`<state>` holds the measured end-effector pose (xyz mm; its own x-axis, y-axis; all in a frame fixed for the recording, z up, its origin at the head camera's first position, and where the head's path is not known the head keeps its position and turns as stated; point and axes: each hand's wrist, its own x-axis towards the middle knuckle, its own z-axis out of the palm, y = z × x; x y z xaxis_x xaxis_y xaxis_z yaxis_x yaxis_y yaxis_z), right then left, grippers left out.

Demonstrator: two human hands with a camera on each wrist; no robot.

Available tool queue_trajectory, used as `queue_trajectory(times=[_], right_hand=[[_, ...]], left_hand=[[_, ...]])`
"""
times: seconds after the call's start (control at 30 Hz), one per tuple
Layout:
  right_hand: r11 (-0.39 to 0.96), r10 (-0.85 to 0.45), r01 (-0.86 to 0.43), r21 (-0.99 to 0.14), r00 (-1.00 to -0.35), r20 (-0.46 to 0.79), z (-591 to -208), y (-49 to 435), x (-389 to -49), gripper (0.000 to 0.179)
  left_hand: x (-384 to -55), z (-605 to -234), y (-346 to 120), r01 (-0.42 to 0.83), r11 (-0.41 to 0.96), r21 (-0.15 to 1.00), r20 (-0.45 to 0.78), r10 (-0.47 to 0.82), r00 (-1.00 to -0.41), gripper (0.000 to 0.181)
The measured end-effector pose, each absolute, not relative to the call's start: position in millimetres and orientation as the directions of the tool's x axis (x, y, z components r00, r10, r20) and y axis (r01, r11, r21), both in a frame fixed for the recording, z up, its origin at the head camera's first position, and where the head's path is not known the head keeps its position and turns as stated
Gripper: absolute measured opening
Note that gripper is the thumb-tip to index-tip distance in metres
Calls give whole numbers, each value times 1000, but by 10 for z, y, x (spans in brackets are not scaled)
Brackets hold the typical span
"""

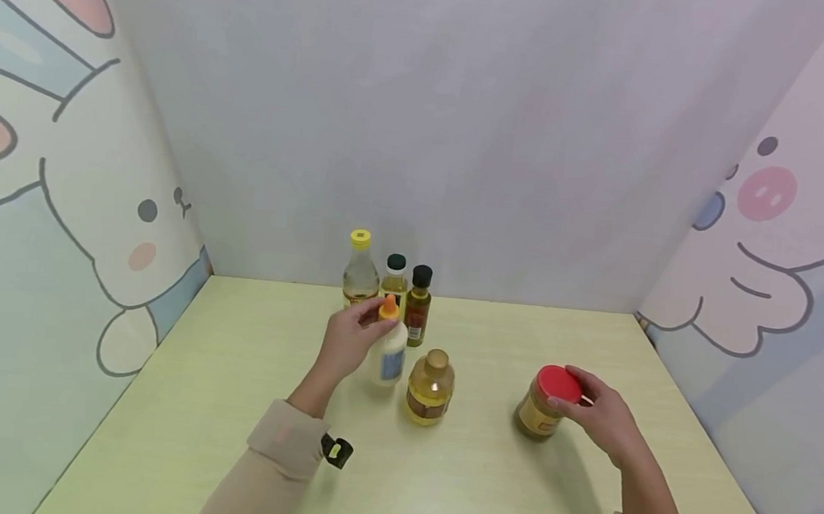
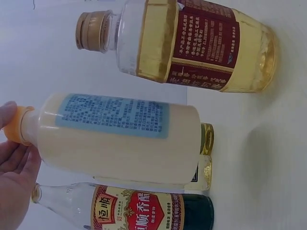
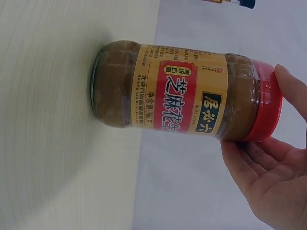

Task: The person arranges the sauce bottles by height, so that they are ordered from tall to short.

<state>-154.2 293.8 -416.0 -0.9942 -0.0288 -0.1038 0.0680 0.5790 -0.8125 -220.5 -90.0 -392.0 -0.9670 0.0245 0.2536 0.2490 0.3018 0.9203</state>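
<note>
My left hand pinches the orange cap of a white squeeze bottle with a pointed tip. In the left wrist view this bottle shows a blue label, its base standing off from the table surface. Fingers and thumb of my right hand grip the red lid of a brown peanut butter jar. The jar leans slightly, its base close to the table, and the right wrist view shows its yellow and red label. Between the hands stands a small oil bottle with a gold cap.
Behind the left hand stand a yellow-capped vinegar bottle, a dark-capped bottle of yellow liquid and a dark sauce bottle. The pale table meets a grey back wall and side walls with cartoon animals.
</note>
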Motion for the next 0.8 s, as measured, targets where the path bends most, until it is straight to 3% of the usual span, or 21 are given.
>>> queue_trajectory(times=[0.8], right_hand=[[572, -21, 77, -817, -994, -108, -4152, 2937, -1542, 81]], left_hand=[[-2467, -3921, -643, 290, 273, 917, 274, 96, -957, 43]])
